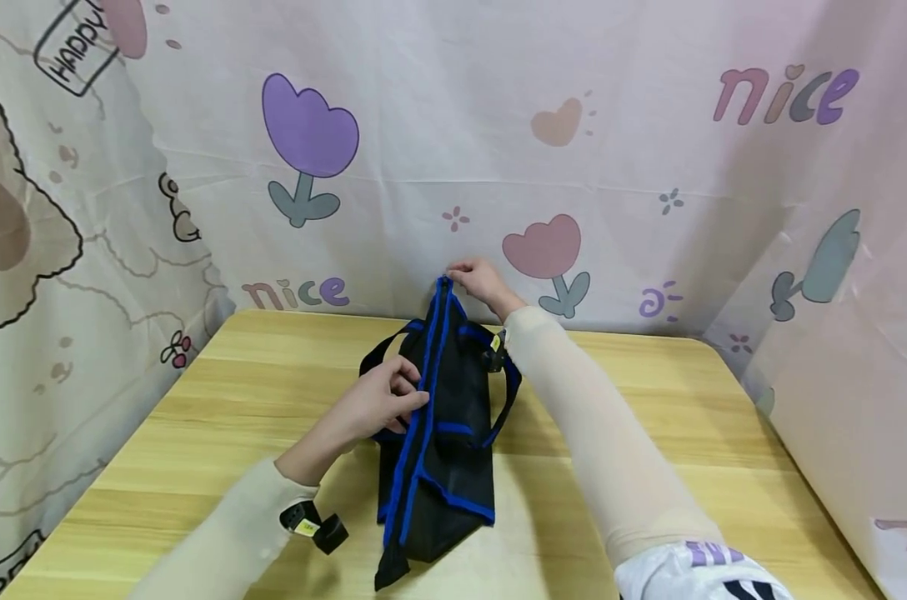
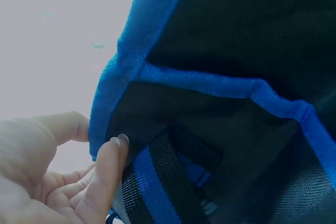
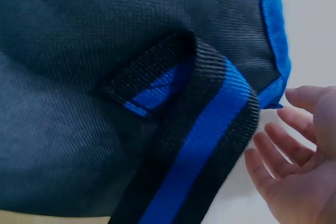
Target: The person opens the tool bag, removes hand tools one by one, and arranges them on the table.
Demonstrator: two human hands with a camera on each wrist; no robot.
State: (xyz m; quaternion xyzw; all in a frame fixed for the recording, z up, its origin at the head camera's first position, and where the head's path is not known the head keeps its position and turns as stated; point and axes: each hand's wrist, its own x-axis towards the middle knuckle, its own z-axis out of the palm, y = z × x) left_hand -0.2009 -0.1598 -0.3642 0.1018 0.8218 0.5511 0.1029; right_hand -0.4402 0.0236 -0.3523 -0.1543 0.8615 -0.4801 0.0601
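Black bag, upright on the wood-look table | prob light n floppy, grippy weave, hard to break imo | I'd grab the blue trim or straps | left hand pinching trim midway, right hand pinching the far tip, other fingers loose | straps black w/ blue stripe
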